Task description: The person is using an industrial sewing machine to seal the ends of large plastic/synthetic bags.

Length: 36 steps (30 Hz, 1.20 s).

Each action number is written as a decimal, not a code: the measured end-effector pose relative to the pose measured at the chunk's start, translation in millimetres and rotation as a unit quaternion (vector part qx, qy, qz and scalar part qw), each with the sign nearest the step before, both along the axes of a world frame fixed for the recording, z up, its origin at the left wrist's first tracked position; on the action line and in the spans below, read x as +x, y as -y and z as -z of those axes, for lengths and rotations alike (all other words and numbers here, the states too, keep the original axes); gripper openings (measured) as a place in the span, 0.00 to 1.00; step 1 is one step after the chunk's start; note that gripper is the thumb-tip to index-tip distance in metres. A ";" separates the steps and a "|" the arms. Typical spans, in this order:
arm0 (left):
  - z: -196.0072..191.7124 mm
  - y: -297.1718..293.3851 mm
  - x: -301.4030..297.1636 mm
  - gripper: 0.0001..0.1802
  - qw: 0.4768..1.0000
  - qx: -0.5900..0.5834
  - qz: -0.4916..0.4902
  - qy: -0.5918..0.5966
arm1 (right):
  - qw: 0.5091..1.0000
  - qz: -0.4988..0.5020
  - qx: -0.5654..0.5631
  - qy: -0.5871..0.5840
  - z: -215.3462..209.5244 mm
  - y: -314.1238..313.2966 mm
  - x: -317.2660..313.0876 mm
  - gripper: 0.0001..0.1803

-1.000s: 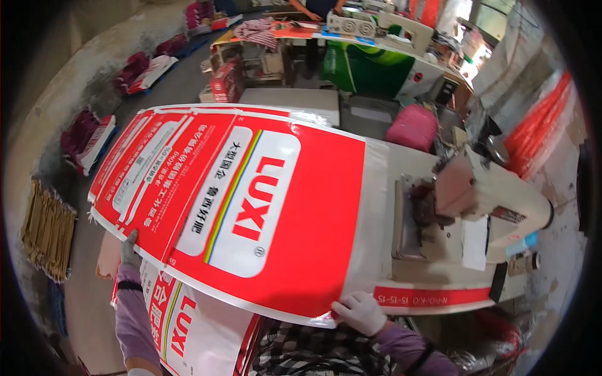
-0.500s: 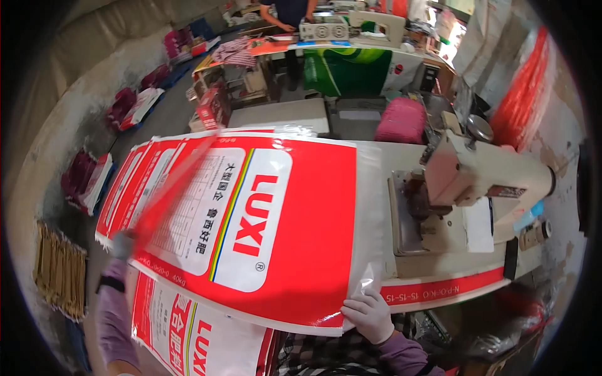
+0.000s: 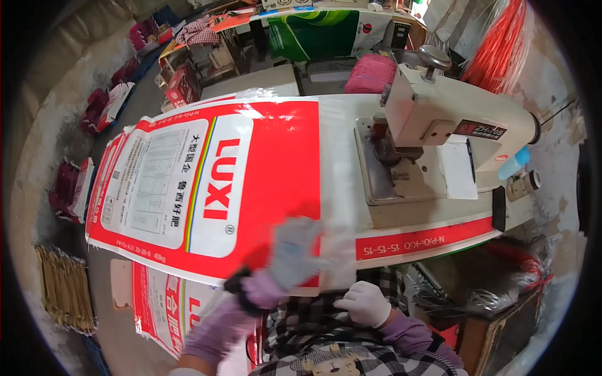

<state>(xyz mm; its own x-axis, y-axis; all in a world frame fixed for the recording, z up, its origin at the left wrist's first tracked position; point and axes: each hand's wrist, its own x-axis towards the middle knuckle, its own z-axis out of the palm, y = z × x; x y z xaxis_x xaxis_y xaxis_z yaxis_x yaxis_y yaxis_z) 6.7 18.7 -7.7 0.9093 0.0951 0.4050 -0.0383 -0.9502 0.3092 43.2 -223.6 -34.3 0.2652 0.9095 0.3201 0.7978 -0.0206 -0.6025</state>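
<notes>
A large red and white woven sack [image 3: 276,156] lies printed side up on the table, with a strip of clear plastic liner [image 3: 338,207] beyond its right edge. My left hand [image 3: 295,250], in a grey glove, rests flat on the sack's red near right corner, fingers extended and a little blurred. My right hand [image 3: 365,305], in a white glove, is curled closed in front of my checked apron [image 3: 307,323], just below the table edge; nothing shows in it. Beyond the liner on the right stands a cream sewing machine [image 3: 439,106].
More printed sacks [image 3: 157,307] lie lower left, under the table's near edge. Pink thread [image 3: 370,74] sits behind the machine, and red strands [image 3: 501,47] hang at the far right. A blue bottle [image 3: 514,163] and a spool [image 3: 523,185] stand beside the machine.
My left hand has come from the sack's left side to its near right corner, and the sack now lies flat. My right hand has let go of the sack's edge. The view has shifted.
</notes>
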 end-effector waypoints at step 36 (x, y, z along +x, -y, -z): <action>0.3 18.1 -21.9 0.07 0.719 -0.663 -0.206 0.037 | 0.874 0.058 0.104 -0.471 -36.4 -101.8 26.4 0.09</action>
<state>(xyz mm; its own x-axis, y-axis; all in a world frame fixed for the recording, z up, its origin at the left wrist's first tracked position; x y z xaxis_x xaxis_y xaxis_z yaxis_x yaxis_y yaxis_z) -15.1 0.6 -8.0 0.6731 0.6983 -0.2436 0.0987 0.2416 0.9653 69.6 -121.7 2.2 0.5872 0.8068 0.0660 -0.0535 0.1201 -0.9913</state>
